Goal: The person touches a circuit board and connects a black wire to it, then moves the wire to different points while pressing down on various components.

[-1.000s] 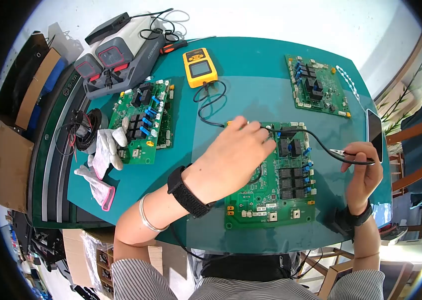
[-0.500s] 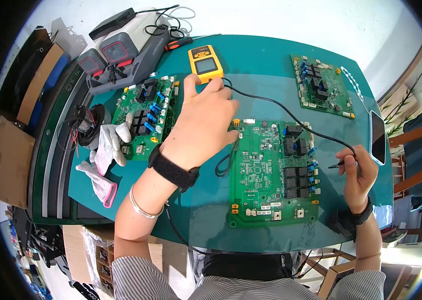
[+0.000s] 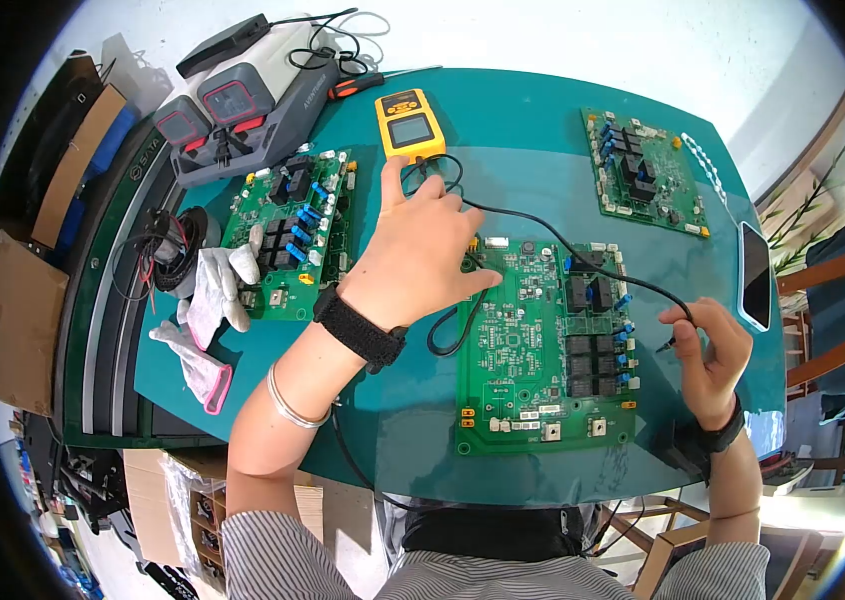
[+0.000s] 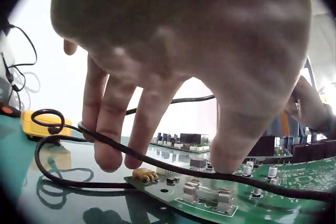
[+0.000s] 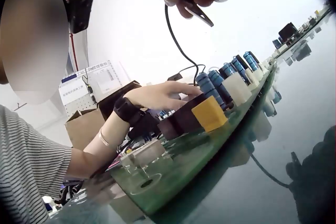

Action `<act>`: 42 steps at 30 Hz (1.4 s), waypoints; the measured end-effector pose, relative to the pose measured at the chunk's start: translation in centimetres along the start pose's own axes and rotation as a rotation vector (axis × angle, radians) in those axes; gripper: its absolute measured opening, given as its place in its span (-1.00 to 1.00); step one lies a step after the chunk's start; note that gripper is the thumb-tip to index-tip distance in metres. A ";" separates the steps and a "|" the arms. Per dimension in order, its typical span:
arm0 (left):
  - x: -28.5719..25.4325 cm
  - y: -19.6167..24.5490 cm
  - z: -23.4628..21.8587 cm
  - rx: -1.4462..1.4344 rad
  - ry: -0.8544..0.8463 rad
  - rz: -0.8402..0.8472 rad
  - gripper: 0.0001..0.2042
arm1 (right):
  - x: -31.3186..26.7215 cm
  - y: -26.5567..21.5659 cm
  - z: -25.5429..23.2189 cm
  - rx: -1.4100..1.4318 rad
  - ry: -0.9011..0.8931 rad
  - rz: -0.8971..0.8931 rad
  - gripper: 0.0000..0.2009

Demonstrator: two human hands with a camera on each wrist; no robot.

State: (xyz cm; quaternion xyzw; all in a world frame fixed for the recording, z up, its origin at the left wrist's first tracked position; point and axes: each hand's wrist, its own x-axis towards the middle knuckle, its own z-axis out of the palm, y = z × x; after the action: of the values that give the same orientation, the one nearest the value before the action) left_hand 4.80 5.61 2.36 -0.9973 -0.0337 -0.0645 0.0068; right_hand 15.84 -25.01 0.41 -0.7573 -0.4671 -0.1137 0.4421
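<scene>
My right hand (image 3: 715,358), beside the right edge of the middle green circuit board (image 3: 508,345), pinches a small metal crocodile clip (image 5: 199,14) on a black cable (image 3: 583,262). From there the cable crosses above the board toward the yellow handheld meter (image 3: 410,130). My left hand (image 3: 423,245) is spread between that meter and the board's upper left corner. Its fingers point down, with a loop of black cable (image 4: 58,181) beside them in the left wrist view. Near the thumb, the board's yellow connector (image 4: 144,174) shows at the corner.
Another circuit board (image 3: 268,255) lies left, beside white gloves (image 3: 213,300) and a black coil (image 3: 193,250). A third board (image 3: 663,180) lies at the back right, near a phone (image 3: 756,275). A grey-white device (image 3: 243,100) and a screwdriver (image 3: 355,86) stand at the back left.
My left hand has moved from above the middle board leftward and back to near the meter, then slightly right. The cable stretches from meter to right hand, which keeps the clip and has shifted slightly.
</scene>
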 end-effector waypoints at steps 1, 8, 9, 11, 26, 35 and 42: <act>-0.2 -0.2 0.2 -0.012 0.007 0.020 -0.59 | 0.0 0.0 0.0 0.000 -0.001 0.001 -0.93; -0.9 0.0 0.0 -0.076 -0.047 0.074 -0.54 | 0.1 -0.1 0.1 -0.029 0.019 -0.034 -0.94; -0.8 0.1 -0.1 -0.054 -0.069 0.074 -0.53 | 0.1 -0.2 0.1 -0.034 0.014 -0.017 -0.94; -0.7 0.1 -0.5 -0.033 -0.091 0.073 -0.52 | 0.1 0.1 0.2 -0.031 0.018 -0.039 -0.94; -1.1 -1.6 -0.5 -0.044 -0.142 0.125 -0.35 | 0.3 0.0 0.2 -0.052 -0.012 -0.081 -0.94; -0.5 -2.0 -0.9 -0.107 -0.171 0.215 -0.39 | 0.4 0.0 0.1 -0.065 -0.006 -0.097 -0.94; 0.4 -1.5 -0.6 -0.143 -0.056 0.263 -0.41 | 0.3 0.1 0.2 -0.064 0.004 -0.097 -0.95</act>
State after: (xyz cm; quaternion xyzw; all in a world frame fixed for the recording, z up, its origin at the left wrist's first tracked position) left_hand 5.06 7.14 3.02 -0.9925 0.1016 -0.0375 -0.0569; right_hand 16.03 -24.73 0.43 -0.7471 -0.4985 -0.1514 0.4127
